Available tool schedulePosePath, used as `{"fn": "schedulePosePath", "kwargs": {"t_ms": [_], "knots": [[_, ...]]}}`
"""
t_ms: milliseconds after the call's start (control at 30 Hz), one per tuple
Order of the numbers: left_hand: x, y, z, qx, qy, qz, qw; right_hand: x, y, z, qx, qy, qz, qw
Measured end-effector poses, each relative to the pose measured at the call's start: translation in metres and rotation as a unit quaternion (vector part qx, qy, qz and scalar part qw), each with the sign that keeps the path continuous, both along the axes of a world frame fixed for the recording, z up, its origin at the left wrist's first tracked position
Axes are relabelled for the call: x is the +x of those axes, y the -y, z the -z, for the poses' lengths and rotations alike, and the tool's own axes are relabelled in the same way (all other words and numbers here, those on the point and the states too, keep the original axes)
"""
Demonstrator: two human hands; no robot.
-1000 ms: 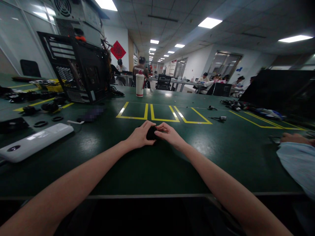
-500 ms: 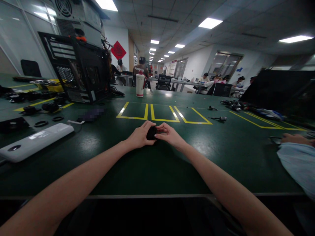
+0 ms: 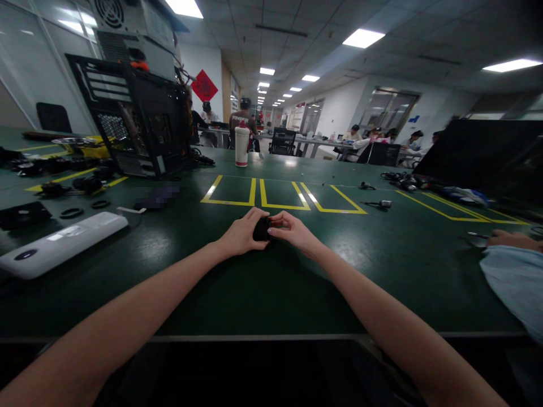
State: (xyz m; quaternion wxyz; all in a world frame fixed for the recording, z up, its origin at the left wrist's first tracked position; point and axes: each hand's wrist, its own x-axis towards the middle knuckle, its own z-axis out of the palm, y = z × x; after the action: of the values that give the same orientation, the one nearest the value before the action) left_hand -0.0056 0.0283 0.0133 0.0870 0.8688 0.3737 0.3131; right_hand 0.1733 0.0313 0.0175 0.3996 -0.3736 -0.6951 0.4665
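A small black object [image 3: 261, 229] is between my hands, low over the middle of the green table [image 3: 271, 294]; its kind is too dark to make out. My left hand [image 3: 242, 232] wraps round its left side, thumb below and fingers above. From the right, my right hand [image 3: 292, 230] pinches at its edge with thumb and fingertips. Whether the fingers also hold some smaller part there, I cannot tell. Just beyond the hands, yellow tape outlines [image 3: 285, 207] mark the tabletop.
A white power bank-like device [image 3: 63, 243] lies at left, near black rings [image 3: 71, 213]. Behind stand an open computer case [image 3: 144, 118] and a white cup [image 3: 241, 147]. Cables with metal ends [image 3: 384, 204] lie at right. Another person's hand [image 3: 511, 239], in a light blue sleeve, rests at the right edge.
My hands and the black object stay almost in place. At the right edge, the other person's hand has shifted slightly, and a thin tool by it now points left.
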Motion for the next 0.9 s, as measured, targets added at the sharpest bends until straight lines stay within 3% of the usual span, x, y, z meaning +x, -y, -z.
{"fn": "schedulePosePath", "kwargs": {"t_ms": [100, 367, 500, 633, 900], "knots": [[-0.0001, -0.0001, 0.0004, 0.003, -0.004, 0.000, 1.000, 0.0001, 0.0005, 0.0001, 0.016, -0.015, -0.017, 1.000], [0.0016, -0.0008, 0.0008, 0.006, 0.001, -0.006, 1.000, -0.0061, -0.0053, 0.0065, 0.007, -0.031, 0.032, 0.999], [0.0010, 0.0000, -0.0003, 0.004, 0.000, -0.004, 1.000, -0.0052, -0.0039, 0.0038, -0.008, -0.014, 0.025, 1.000], [0.0003, -0.0004, 0.0002, 0.005, -0.002, -0.001, 1.000, -0.0037, -0.0001, 0.0016, 0.027, -0.014, 0.010, 0.999], [0.0011, -0.0002, -0.0002, -0.001, -0.002, -0.008, 1.000, -0.0055, -0.0041, 0.0076, 0.006, -0.036, 0.022, 0.999]]}}
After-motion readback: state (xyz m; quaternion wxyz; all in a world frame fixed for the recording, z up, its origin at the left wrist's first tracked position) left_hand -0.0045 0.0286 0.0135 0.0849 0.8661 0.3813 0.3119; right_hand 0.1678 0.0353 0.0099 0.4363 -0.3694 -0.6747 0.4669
